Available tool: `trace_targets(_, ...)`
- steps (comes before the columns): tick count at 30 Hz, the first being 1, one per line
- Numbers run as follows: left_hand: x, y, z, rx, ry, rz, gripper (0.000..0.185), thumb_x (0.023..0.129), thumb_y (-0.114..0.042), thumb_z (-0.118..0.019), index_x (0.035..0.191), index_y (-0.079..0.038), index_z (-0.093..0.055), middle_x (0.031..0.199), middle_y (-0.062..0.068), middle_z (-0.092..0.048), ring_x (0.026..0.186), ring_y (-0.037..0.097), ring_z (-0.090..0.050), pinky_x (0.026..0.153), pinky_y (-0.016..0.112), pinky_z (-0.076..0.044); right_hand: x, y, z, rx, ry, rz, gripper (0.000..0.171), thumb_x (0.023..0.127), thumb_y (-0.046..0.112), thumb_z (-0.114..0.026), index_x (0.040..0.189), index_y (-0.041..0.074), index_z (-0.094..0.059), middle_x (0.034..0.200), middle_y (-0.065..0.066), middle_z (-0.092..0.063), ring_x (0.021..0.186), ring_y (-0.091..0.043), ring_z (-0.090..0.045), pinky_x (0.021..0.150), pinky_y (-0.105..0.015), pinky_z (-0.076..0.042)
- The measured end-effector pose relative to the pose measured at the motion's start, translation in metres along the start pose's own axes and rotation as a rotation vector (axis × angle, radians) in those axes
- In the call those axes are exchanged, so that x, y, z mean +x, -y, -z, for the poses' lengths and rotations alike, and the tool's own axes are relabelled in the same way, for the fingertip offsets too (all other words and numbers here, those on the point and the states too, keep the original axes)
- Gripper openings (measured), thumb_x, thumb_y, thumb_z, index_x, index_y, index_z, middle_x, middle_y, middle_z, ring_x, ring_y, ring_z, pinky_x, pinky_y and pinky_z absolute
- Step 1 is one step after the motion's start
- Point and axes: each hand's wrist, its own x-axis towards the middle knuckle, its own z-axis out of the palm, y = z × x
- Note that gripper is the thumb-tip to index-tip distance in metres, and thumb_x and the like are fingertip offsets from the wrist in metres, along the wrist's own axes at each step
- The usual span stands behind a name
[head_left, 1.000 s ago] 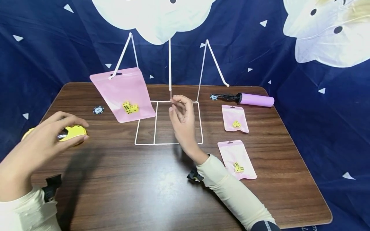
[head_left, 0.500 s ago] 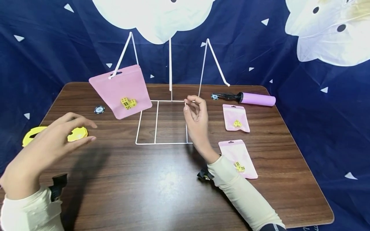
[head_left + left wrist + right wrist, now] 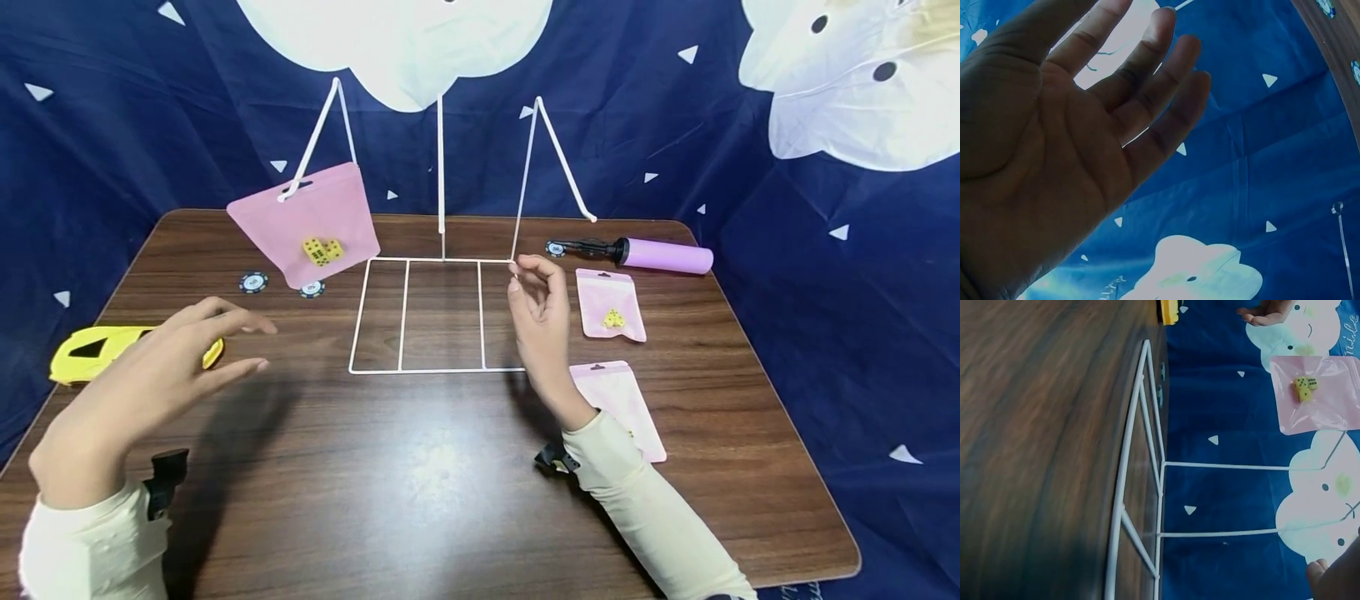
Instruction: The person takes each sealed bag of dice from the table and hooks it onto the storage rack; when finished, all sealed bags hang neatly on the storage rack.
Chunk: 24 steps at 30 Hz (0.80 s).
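A white wire rack (image 3: 438, 369) stands mid-table, and a pink bag (image 3: 307, 223) with yellow dice hangs from its left hook. My right hand (image 3: 525, 279) hovers at the rack's right edge near the back corner. Its fingers are loosely curled and hold nothing; only a fingertip (image 3: 1319, 572) shows in the right wrist view. My left hand (image 3: 251, 346) floats above the table with straight fingers, just right of a yellow toy car (image 3: 93, 350). The left hand's palm (image 3: 1085, 131) is bare in the left wrist view. The right wrist view also shows the rack (image 3: 1147, 462) and the hanging bag (image 3: 1316, 394).
Two more pink bags of dice lie flat on the right, one further back (image 3: 609, 304), one (image 3: 622, 404) partly under my right forearm. A pink pump (image 3: 663, 256) lies at the back right. Poker chips (image 3: 253, 282) sit under the hanging bag. Blue cloth surrounds the wooden table (image 3: 420, 500).
My right hand has moved rightward from the rack's centre post to its right edge. My left hand has drifted right, off the yellow car. The hanging bag has swung away to the left.
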Motion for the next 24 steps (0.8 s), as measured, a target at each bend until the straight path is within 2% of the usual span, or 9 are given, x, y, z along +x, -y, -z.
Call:
trace_targets(5,0.003,-0.002,-0.002,-0.015,0.024,0.004,0.040,0.090,-0.011,-0.088,0.127,-0.011,-0.072,0.123,0.017,-0.068,0.104,0.035,-0.066,0.084,0.059,-0.050,-0.002,0.000,0.010,-0.014,-0.026,-0.016,0.029,0.103,-0.009,-0.058,0.132,-0.011,-0.053,0.137,-0.027,-0.055,0.125,-0.018,-0.062,0.114,-0.035,-0.047)
trace_targets(12,0.008,0.000,-0.014,-0.023,0.076,-0.038,0.037,0.091,-0.012,-0.088,0.124,-0.008,-0.073,0.122,0.017,-0.069,0.109,0.042,-0.069,0.087,0.065,-0.052,-0.006,-0.001,0.023,-0.040,-0.049,-0.035,0.029,0.104,-0.008,-0.056,0.133,-0.008,-0.054,0.135,-0.014,-0.058,0.129,-0.026,-0.061,0.117,-0.039,-0.045)
trace_targets(16,0.014,-0.002,-0.023,-0.028,0.114,-0.049,0.034,0.093,-0.015,-0.087,0.124,-0.009,-0.075,0.123,0.015,-0.070,0.112,0.041,-0.069,0.091,0.066,-0.053,-0.008,-0.003,0.032,-0.052,-0.068,-0.033,0.029,0.104,-0.009,-0.055,0.133,-0.007,-0.055,0.135,-0.016,-0.058,0.128,-0.026,-0.061,0.116,-0.038,-0.045)
trace_targets(21,0.020,-0.005,-0.031,-0.051,0.173,-0.047,0.035,0.097,-0.018,-0.084,0.130,-0.010,-0.075,0.128,0.015,-0.069,0.117,0.041,-0.067,0.092,0.067,-0.052,-0.011,-0.005,0.045,-0.047,-0.114,-0.040,0.027,0.104,-0.009,-0.055,0.130,-0.005,-0.056,0.133,-0.011,-0.058,0.127,-0.023,-0.062,0.116,-0.035,-0.045)
trace_targets(24,0.022,-0.006,-0.035,-0.059,0.177,-0.045,0.035,0.097,-0.019,-0.084,0.130,-0.012,-0.076,0.129,0.014,-0.069,0.118,0.041,-0.066,0.093,0.067,-0.052,-0.013,-0.005,0.053,-0.057,-0.132,-0.040,0.027,0.104,-0.009,-0.055,0.130,-0.004,-0.057,0.135,-0.010,-0.057,0.128,-0.027,-0.061,0.117,-0.035,-0.044)
